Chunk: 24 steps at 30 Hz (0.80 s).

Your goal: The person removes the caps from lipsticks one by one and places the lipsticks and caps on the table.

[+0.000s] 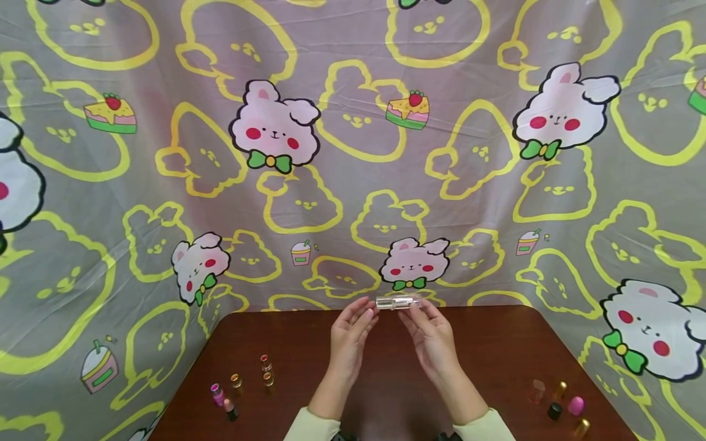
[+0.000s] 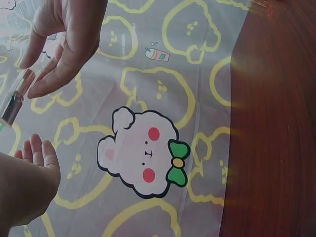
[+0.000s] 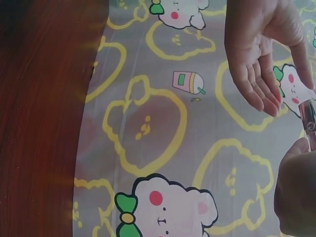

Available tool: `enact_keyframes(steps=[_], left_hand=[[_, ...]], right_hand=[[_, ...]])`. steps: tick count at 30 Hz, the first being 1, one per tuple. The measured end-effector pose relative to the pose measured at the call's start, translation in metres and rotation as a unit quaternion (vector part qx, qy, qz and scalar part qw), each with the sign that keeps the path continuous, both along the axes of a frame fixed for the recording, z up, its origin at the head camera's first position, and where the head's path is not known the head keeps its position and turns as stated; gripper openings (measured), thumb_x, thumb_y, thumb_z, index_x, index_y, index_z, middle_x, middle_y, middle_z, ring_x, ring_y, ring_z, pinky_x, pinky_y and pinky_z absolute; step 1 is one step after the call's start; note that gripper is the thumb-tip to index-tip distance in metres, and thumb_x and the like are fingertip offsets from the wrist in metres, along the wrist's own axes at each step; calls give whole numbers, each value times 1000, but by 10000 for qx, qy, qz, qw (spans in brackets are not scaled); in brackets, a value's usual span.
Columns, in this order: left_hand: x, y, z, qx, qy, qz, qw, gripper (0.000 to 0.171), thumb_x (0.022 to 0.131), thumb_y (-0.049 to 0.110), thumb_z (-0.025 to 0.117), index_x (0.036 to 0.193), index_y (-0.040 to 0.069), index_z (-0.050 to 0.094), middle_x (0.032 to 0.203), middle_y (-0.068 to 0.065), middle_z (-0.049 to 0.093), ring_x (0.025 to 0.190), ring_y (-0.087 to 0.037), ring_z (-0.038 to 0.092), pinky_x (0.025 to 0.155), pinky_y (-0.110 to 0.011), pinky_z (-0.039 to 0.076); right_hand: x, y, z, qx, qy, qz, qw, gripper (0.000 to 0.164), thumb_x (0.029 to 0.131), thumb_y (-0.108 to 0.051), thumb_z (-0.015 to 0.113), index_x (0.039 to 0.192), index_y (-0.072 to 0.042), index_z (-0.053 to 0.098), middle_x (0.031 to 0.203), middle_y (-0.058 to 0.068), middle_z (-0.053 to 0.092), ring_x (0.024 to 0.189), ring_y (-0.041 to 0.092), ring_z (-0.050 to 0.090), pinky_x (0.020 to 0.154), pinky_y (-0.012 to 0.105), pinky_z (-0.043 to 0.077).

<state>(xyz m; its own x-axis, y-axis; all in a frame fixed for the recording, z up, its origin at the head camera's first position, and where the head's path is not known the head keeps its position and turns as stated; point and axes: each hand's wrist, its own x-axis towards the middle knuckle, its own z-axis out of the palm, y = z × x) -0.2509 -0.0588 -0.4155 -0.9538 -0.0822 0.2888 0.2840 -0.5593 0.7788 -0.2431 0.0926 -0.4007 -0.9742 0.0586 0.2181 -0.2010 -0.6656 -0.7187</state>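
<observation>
A shiny silver lipstick (image 1: 393, 303) with a clear end lies level in the air above the far edge of the table. My right hand (image 1: 432, 340) pinches its right end between thumb and fingers; the left wrist view shows this right hand (image 2: 74, 42) from the side, around the lipstick (image 2: 19, 96). My left hand (image 1: 349, 334) is raised beside the other end, fingers loosely extended and fingertips right at the silver base. In the right wrist view the left hand (image 3: 266, 54) has its fingers spread apart, and the lipstick (image 3: 308, 116) is partly cut off by the frame edge.
On the brown table (image 1: 298, 367), several uncapped lipsticks stand at the left, among them a magenta one (image 1: 217, 393) and a black-based one (image 1: 230, 409). Several caps sit at the right: a pink cap (image 1: 576, 405), a black cap (image 1: 554, 410) and others. A patterned curtain (image 1: 353, 184) hangs behind.
</observation>
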Motion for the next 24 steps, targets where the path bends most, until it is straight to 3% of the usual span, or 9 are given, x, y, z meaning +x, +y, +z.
enact_keyframes(steps=[6, 12, 19, 24], left_hand=[[2, 5, 4, 70, -2, -34, 10000, 37, 90, 0, 66, 122, -14, 54, 106, -11, 64, 97, -20, 65, 93, -38, 50], [3, 10, 7, 163, -6, -77, 9998, 34, 90, -1, 65, 120, -13, 57, 104, -12, 63, 97, -21, 65, 97, -43, 47], [5, 14, 9, 162, 14, -93, 9998, 34, 89, 2, 68, 118, -13, 57, 102, -10, 64, 94, -18, 64, 96, -42, 48], [5, 16, 9, 174, -40, -23, 9998, 33, 88, 2, 69, 115, -14, 58, 100, -9, 65, 91, -19, 65, 93, -41, 49]], right_hand=[[0, -2, 1, -32, -62, -2, 10000, 13, 96, -2, 58, 104, -7, 66, 108, 5, 64, 97, 15, 67, 90, 32, 51], [1, -1, 2, -22, -65, 24, 10000, 21, 96, -2, 58, 116, 3, 61, 109, 6, 65, 99, 16, 67, 90, 32, 50], [3, -2, 2, 25, -91, 43, 9999, 16, 96, -3, 59, 110, -5, 66, 108, 6, 65, 98, 16, 67, 91, 31, 50], [3, -3, 1, 22, -141, 26, 9999, 19, 95, -4, 61, 114, -1, 64, 109, 6, 65, 99, 16, 67, 90, 31, 50]])
